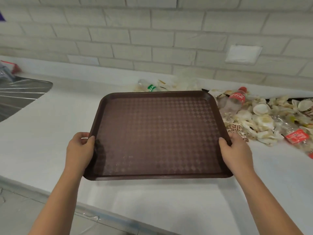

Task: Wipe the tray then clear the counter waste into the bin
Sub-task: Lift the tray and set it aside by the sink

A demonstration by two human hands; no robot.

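1. Left hand point(79, 148) is curled round the left edge of the tray point(159, 133), thumb laid on the rim.
2. Right hand point(235, 150) is curled round the tray's right edge, thumb on top.
3. Both forearms are stretched forward, bare, either side of the tray's near edge.

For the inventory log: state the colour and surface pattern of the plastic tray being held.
The dark brown plastic tray has a diamond checker texture; head view.

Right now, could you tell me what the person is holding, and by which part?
The brown tray, held by its two short side rims: the left hand grips the left rim, the right hand grips the right rim.
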